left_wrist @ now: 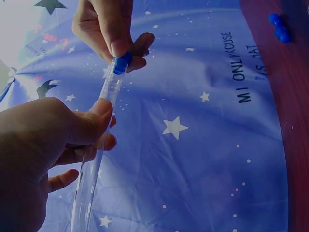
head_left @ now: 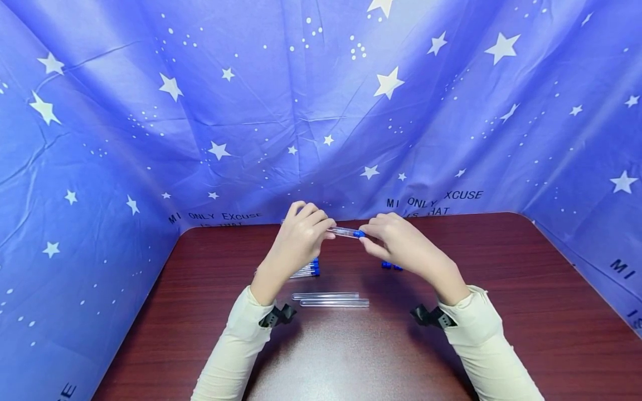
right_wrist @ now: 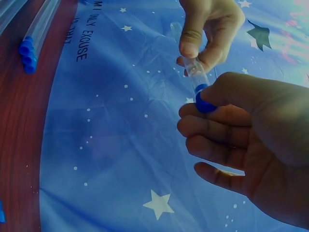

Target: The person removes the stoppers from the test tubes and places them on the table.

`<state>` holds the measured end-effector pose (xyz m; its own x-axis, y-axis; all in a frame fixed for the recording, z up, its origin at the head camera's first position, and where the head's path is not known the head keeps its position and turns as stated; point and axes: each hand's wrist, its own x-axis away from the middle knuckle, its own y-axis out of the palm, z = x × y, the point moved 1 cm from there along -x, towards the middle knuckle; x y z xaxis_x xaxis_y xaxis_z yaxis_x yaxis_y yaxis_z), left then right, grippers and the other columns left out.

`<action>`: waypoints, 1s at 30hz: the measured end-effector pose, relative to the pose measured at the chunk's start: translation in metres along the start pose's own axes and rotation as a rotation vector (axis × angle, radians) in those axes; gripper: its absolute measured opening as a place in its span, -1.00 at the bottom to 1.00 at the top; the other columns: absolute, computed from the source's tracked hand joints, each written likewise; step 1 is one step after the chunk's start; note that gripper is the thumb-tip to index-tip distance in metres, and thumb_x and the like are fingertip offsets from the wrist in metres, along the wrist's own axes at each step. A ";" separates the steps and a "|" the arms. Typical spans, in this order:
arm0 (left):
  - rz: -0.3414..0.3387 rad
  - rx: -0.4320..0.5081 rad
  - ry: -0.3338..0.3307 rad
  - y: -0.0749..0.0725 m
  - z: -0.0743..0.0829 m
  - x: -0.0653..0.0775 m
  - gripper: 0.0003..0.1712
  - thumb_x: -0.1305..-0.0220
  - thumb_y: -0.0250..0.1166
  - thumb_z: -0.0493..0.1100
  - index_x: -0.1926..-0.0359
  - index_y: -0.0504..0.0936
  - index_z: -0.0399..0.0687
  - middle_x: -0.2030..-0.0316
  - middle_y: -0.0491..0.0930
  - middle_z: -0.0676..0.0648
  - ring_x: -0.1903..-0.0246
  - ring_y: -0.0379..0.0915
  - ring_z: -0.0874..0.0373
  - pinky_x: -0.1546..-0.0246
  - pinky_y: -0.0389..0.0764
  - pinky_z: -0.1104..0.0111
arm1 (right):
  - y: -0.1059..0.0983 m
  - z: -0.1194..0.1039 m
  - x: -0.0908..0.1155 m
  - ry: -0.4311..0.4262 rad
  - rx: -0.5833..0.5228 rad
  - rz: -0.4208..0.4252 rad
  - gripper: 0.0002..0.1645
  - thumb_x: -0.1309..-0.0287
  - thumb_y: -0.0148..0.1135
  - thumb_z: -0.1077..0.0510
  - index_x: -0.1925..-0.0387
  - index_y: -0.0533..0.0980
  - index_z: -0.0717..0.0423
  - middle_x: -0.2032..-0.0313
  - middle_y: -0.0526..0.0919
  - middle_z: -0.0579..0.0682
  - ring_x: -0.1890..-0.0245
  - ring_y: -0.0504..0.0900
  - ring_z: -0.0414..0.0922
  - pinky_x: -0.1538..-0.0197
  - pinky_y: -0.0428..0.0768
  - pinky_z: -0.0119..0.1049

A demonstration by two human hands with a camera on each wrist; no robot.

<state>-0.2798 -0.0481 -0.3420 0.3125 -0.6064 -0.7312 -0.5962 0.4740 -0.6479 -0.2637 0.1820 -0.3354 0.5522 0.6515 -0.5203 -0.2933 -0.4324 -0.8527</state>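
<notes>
- My left hand (head_left: 300, 234) is clamped on one clear tube (left_wrist: 88, 183).
- My right hand (head_left: 398, 239) pinches the blue cap (right_wrist: 204, 105) at its mouth.
- Two other tubes (head_left: 334, 303) lie on the table (head_left: 321, 356).

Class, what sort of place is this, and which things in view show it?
Probably a makeshift tabletop workspace: a dark wood-look table, a star-printed blue curtain hung behind and beside it, and a clear tube with a blue cap held above the tabletop.

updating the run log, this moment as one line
left grip: holds clear tube | right grip: pinches blue cap at tube's end | table: two uncapped tubes, capped tubes, loose caps
</notes>
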 end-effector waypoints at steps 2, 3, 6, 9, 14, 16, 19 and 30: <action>-0.007 -0.015 -0.004 -0.001 -0.001 0.001 -0.91 -0.24 0.45 -0.15 0.27 0.78 -0.05 0.36 0.70 0.05 0.26 0.52 0.10 -0.02 0.47 0.18 | 0.002 -0.002 -0.001 -0.045 0.032 0.048 -0.89 -0.21 0.26 0.24 0.45 0.57 0.13 0.59 0.38 -0.12 0.51 0.36 -0.16 0.29 0.47 -0.18; -0.011 -0.020 -0.006 -0.001 -0.001 0.001 -0.91 -0.24 0.46 -0.15 0.27 0.78 -0.05 0.36 0.70 0.05 0.26 0.52 0.10 -0.03 0.47 0.18 | 0.003 -0.003 -0.002 -0.058 0.045 0.069 -0.89 -0.20 0.26 0.25 0.45 0.57 0.14 0.59 0.39 -0.11 0.51 0.37 -0.15 0.29 0.48 -0.17; -0.019 -0.028 -0.010 -0.002 -0.002 0.001 -0.92 -0.23 0.47 -0.16 0.28 0.78 -0.05 0.38 0.69 0.05 0.26 0.52 0.10 -0.03 0.47 0.18 | 0.006 -0.005 -0.002 -0.091 0.080 0.115 -0.93 -0.16 0.27 0.27 0.43 0.58 0.18 0.58 0.42 -0.07 0.50 0.40 -0.11 0.29 0.50 -0.15; -0.022 -0.035 -0.010 -0.003 -0.002 0.001 -0.94 -0.23 0.46 -0.17 0.30 0.77 -0.05 0.39 0.68 0.05 0.27 0.51 0.10 -0.04 0.47 0.17 | 0.009 -0.006 -0.002 -0.103 0.120 0.144 -0.93 -0.14 0.29 0.25 0.41 0.58 0.20 0.56 0.46 -0.05 0.49 0.44 -0.07 0.25 0.52 -0.13; -0.031 -0.051 -0.018 -0.004 -0.003 0.001 -0.94 -0.30 0.39 -0.18 0.33 0.75 -0.02 0.40 0.68 0.05 0.28 0.51 0.09 -0.05 0.47 0.16 | 0.012 -0.008 -0.003 -0.119 0.183 0.186 -0.89 -0.12 0.32 0.23 0.36 0.59 0.23 0.51 0.54 -0.01 0.44 0.50 0.00 0.20 0.53 -0.09; -0.034 -0.053 -0.022 -0.004 -0.004 0.001 -0.92 -0.32 0.38 -0.17 0.34 0.75 -0.02 0.40 0.68 0.04 0.29 0.50 0.09 -0.05 0.46 0.15 | 0.013 -0.008 -0.004 -0.122 0.203 0.201 -0.88 -0.11 0.33 0.23 0.36 0.59 0.24 0.50 0.56 0.01 0.42 0.52 0.01 0.19 0.53 -0.09; -0.037 -0.057 -0.031 -0.004 -0.004 0.001 -0.88 -0.36 0.34 -0.18 0.33 0.76 -0.03 0.40 0.68 0.04 0.29 0.51 0.08 -0.05 0.46 0.14 | 0.013 -0.008 -0.004 -0.116 0.225 0.212 -0.87 -0.12 0.34 0.23 0.33 0.59 0.24 0.47 0.58 0.02 0.39 0.53 0.03 0.15 0.54 -0.07; -0.039 -0.024 -0.053 -0.004 -0.007 0.002 -0.85 -0.40 0.28 -0.15 0.23 0.77 -0.04 0.36 0.68 0.03 0.26 0.51 0.08 -0.04 0.45 0.11 | 0.012 -0.008 -0.007 -0.127 0.313 0.259 -0.85 -0.10 0.34 0.24 0.31 0.58 0.26 0.47 0.59 0.05 0.37 0.53 0.06 0.10 0.55 -0.06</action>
<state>-0.2817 -0.0562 -0.3394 0.3739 -0.5889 -0.7165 -0.6003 0.4352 -0.6710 -0.2650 0.1674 -0.3417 0.3341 0.6267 -0.7040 -0.6433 -0.3943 -0.6563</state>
